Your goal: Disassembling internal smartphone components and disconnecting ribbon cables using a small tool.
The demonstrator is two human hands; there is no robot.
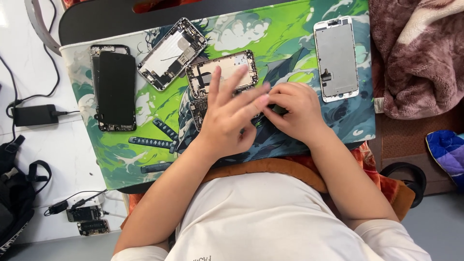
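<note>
My left hand (231,112) hovers with fingers spread over an opened phone chassis (199,112) on the green printed mat (290,29); it holds nothing I can see. My right hand (296,110) is curled just to its right, fingers pinched on a small dark part (278,109) that is mostly hidden. Right behind the hands lies a second opened phone body (222,72), its pale inside facing up.
On the mat are a third phone frame (171,53), a dark phone stack (115,92) at left and a white screen panel (336,59) at right. A blanket (418,53) lies far right. A black power adapter (35,115) and small boards (87,220) sit left.
</note>
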